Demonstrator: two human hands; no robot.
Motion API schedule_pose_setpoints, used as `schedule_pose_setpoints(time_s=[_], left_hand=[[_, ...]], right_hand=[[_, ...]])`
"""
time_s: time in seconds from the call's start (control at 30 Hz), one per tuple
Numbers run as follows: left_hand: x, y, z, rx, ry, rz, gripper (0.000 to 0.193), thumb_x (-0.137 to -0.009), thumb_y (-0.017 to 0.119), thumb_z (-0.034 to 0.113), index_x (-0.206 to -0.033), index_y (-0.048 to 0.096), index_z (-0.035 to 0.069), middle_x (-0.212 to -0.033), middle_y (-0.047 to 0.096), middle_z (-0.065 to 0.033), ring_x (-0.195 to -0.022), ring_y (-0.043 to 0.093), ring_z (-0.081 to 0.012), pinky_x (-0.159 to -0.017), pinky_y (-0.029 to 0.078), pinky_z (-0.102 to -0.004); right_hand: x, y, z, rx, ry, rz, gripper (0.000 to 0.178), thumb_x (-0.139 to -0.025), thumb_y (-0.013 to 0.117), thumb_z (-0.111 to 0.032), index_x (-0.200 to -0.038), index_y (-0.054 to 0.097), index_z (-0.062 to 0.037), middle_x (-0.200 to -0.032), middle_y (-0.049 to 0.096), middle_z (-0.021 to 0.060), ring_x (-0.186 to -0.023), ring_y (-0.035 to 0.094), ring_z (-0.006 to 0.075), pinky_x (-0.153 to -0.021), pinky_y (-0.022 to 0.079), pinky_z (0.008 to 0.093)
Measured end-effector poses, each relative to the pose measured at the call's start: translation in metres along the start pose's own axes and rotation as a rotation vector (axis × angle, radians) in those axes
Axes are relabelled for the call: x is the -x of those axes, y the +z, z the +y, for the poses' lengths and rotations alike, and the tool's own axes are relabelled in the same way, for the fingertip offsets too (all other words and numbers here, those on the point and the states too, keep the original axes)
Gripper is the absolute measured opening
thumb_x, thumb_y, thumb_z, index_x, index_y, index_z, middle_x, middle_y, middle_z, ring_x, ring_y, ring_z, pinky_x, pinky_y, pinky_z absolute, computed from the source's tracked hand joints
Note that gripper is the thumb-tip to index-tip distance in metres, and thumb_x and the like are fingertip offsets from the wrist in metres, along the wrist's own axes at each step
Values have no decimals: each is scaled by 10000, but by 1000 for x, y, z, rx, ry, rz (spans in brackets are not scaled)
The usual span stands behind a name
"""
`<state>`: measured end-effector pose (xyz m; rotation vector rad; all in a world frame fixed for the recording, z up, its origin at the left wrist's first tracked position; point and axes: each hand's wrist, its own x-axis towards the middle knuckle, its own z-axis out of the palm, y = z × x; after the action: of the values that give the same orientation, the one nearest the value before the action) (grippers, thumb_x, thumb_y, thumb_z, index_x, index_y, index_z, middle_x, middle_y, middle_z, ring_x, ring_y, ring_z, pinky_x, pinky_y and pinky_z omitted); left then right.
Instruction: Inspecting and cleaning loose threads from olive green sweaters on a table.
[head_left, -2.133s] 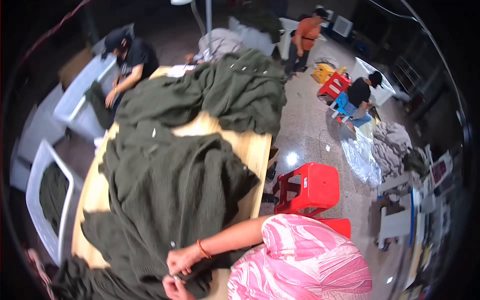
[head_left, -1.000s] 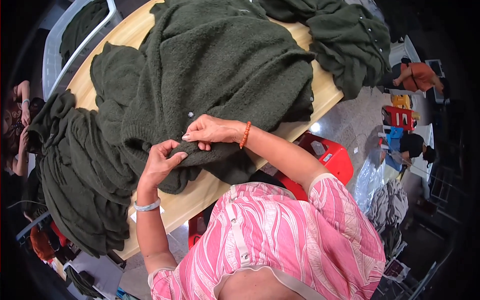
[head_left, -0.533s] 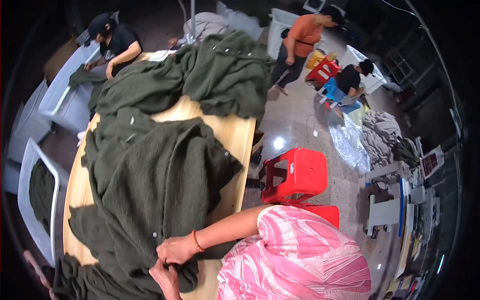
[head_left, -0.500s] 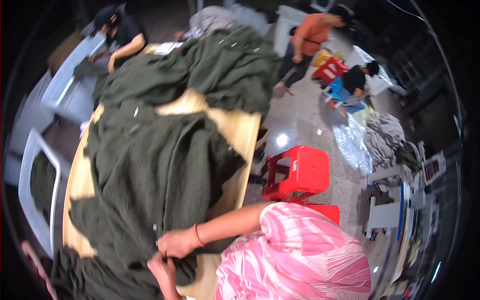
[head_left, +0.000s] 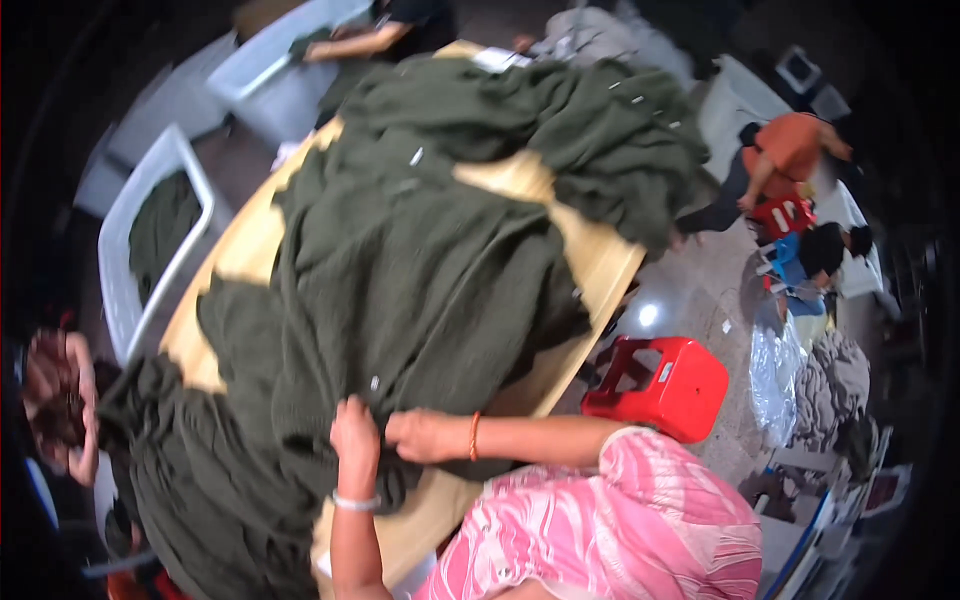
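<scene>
A large dark green knit garment (head_left: 430, 280) lies spread over the wooden table, with folds running toward me. At its near edge, just below a small white tag (head_left: 375, 383), my left hand (head_left: 355, 430) is closed on the fabric, a pale bangle at its wrist. Right beside it my right hand (head_left: 422, 436), with an orange band on the wrist, is also closed on the garment's edge. A narrow gap separates the two fists. The fingertips are partly hidden, so the exact pinch cannot be seen.
More dark green knit pieces pile up on the wooden table (head_left: 240, 250) at the far side and near left. White bins (head_left: 205, 190) stand to the left. A red stool (head_left: 690, 385) is on the right. Several people work around; one wears an orange shirt (head_left: 790, 150).
The view has turned, so the table and stool appear shifted right. My hands, close together before, have drawn slightly apart, the left now higher and level with the right.
</scene>
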<state>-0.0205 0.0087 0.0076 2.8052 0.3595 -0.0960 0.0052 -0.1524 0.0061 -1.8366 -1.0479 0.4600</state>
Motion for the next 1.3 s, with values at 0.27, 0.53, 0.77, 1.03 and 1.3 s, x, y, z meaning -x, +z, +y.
schedule_pose_setpoints(time_s=[0.27,0.53,0.77,1.03,1.3], left_hand=[[4,-22,-11,1081,-247,-513,62,-867,618,54,-861,602,-6,-767,629,-79,-671,593,-175,-595,460,-295],[17,-26,-11,1622,-373,-568,75,-885,629,60,-852,591,5,-754,567,4,-658,506,-74,-608,420,-217],[20,-19,-15,1675,-355,-598,95,-895,628,85,-832,579,31,-746,539,15,-641,469,-66,-593,379,-196],[37,-19,0,1236,-20,-181,232,-808,660,-56,-1031,595,-59,-904,652,-65,-842,625,-125,-793,495,-242],[35,-31,17,580,358,117,108,-782,597,-71,-879,608,-24,-810,599,-157,-719,606,-303,-680,488,-357]], right_hand=[[7,-11,-2,117,-36,50,216,-802,569,-87,-987,524,15,-907,538,202,-815,587,406,-712,481,465],[-6,-13,-7,150,4,101,231,-793,584,-60,-992,485,-1,-909,532,199,-839,578,411,-713,480,473],[-1,-7,6,109,53,101,218,-816,579,-131,-995,521,-20,-922,565,198,-854,590,416,-737,482,483],[-9,-17,12,141,29,68,178,-802,570,-144,-868,548,20,-862,579,206,-803,596,409,-715,485,470],[-11,-24,2,214,91,-22,179,-789,564,-124,-845,591,44,-853,615,229,-817,620,402,-734,500,459]])
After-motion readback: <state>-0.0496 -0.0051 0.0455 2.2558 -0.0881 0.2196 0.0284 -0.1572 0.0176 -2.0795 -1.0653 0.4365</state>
